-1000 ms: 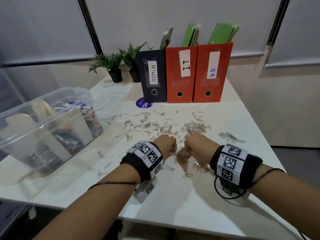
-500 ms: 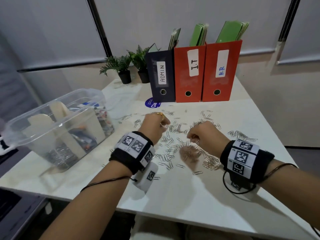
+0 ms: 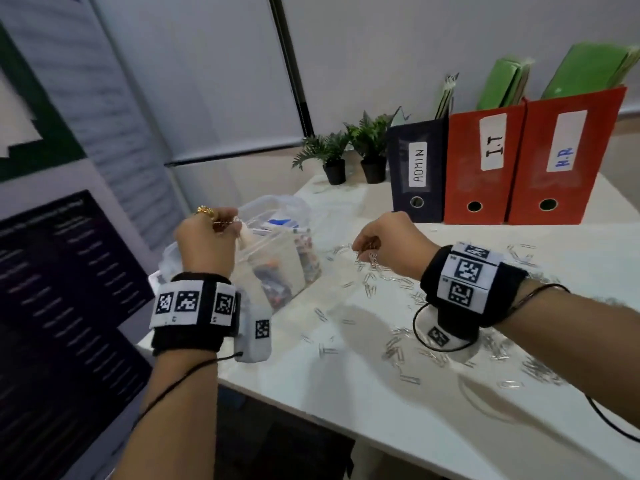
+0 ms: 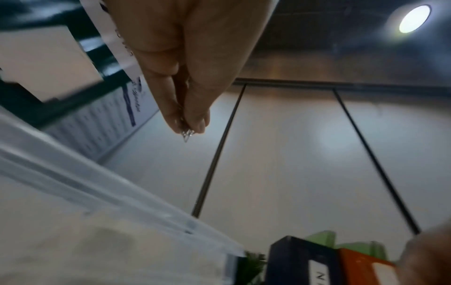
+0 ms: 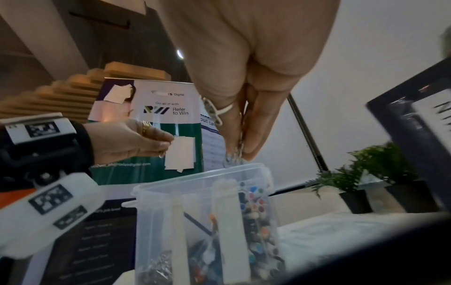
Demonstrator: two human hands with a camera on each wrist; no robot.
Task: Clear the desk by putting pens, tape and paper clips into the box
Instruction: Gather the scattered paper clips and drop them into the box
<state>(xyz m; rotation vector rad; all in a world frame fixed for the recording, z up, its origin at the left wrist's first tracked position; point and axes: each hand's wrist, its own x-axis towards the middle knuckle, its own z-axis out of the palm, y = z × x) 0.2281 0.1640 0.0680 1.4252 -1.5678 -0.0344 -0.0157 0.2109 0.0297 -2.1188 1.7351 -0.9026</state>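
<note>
The clear plastic box (image 3: pixel 298 216) stands at the desk's left edge, with pens and coloured items between its dividers (image 5: pixel 229 212). My left hand (image 3: pixel 227 225) hovers over the box, pinching a bunch of silver paper clips (image 4: pixel 187 133) between fingertips. My right hand (image 3: pixel 367 251) is raised above the desk just right of the box, also pinching a small bunch of paper clips (image 3: pixel 372 258) that dangle from its fingertips (image 5: pixel 249 146). Many loose paper clips (image 3: pixel 398 341) lie scattered across the white desk (image 3: pixel 346 403).
A dark file holder marked ADMIN (image 3: pixel 417 174) and two red ones marked I.T (image 3: pixel 485 168) and H.R (image 3: pixel 564 161) stand at the back. Two small potted plants (image 3: pixel 353 157) sit left of them. A dark banner (image 3: pixel 62 271) stands left of the desk.
Both hands lifted off the pile of clips and swung left, each holding a pinch of clips. The left hand came over the box; the view turned left with them.
</note>
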